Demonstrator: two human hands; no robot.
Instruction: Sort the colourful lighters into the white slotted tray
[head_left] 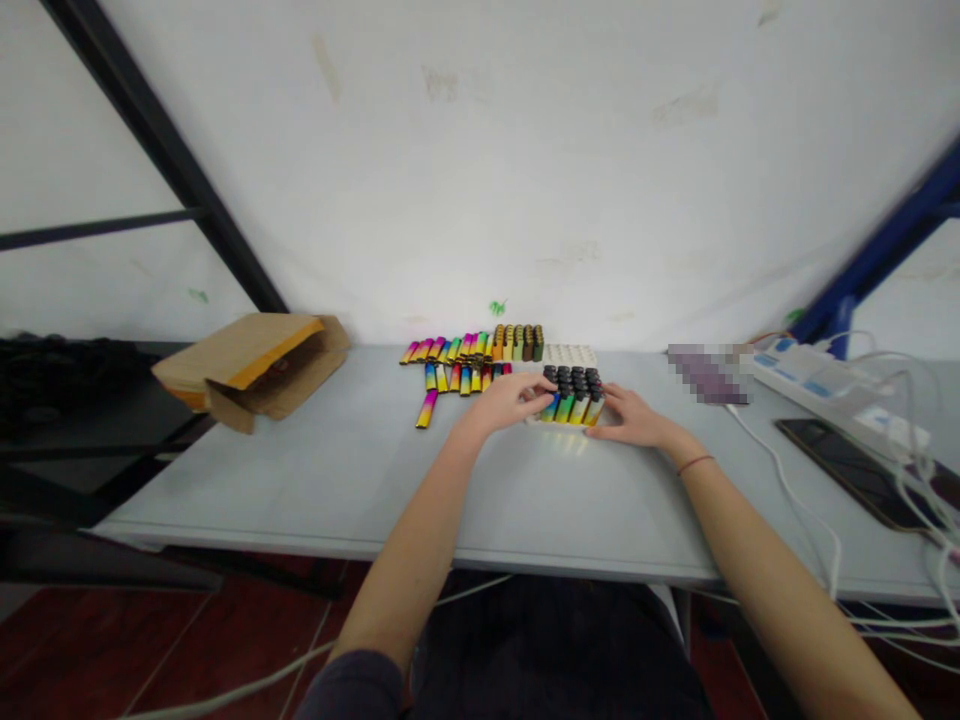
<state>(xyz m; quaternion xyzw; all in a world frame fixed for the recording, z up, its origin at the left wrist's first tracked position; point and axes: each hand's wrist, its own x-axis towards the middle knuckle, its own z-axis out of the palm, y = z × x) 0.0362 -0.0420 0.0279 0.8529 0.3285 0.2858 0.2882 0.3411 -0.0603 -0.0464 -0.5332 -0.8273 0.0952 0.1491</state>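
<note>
My left hand (504, 402) and my right hand (628, 418) clasp a block of rainbow-coloured lighters (571, 398) from either side. These stand in rows with black tops up, in a white tray whose lower edge shows beneath them. An empty-looking white moulded tray (570, 355) sits just behind. Left of my left hand lie loose gradient lighters (457, 378), with a single one (426, 408) apart at the front. Darker green and gold lighters (519, 343) stand in a row at the back.
The grey table (337, 490) ends at a white wall. A torn cardboard envelope (251, 370) lies at the left end. To the right are a blurred purple object (709, 373), a power strip (817, 385), a dark phone (855, 472) and tangled white cables (911, 450).
</note>
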